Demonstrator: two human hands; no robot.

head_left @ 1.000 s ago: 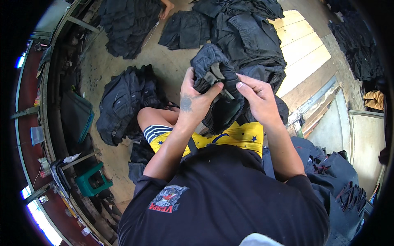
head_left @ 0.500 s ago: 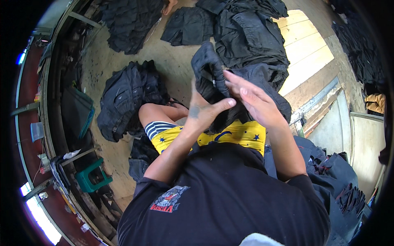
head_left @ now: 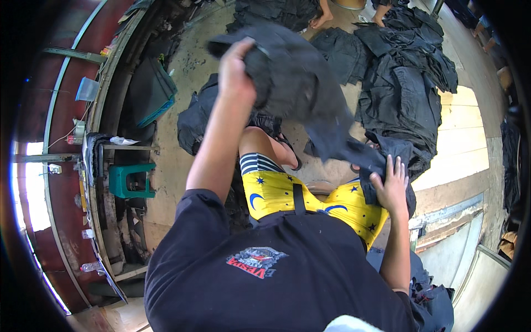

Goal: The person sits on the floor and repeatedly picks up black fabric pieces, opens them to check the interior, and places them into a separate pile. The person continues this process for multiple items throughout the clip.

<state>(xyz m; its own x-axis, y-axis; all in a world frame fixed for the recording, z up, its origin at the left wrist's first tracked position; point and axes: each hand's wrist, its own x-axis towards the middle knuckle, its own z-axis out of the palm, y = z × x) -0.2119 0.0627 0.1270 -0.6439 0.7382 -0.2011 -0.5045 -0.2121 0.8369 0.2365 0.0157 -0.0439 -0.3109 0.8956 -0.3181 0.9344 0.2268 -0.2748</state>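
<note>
A black cloth garment [head_left: 304, 83], blurred by motion, stretches from upper left across my lap towards my right thigh. Raised at its far left end, my left hand [head_left: 237, 77] is closed around the fabric. My right hand [head_left: 392, 188] lies palm down by my right thigh, fingers spread, on dark cloth [head_left: 381, 160]. Whether that cloth is the same garment or part of the pile beside it, I cannot tell. Under the raised garment are my legs in yellow patterned shorts [head_left: 271, 191].
Black garments lie in a heap [head_left: 193, 124] at left and a long pile [head_left: 401, 102] at right, with black shorts [head_left: 340, 52] between. Another person's bare foot [head_left: 321, 21] shows at the far edge. A green stool [head_left: 133, 180] stands left; pale boards [head_left: 464, 138] lie right.
Both hands were close together at the garment over my lap. Now the left has swung it up and away to the left, while the right has moved down to my right thigh. The view has shifted.
</note>
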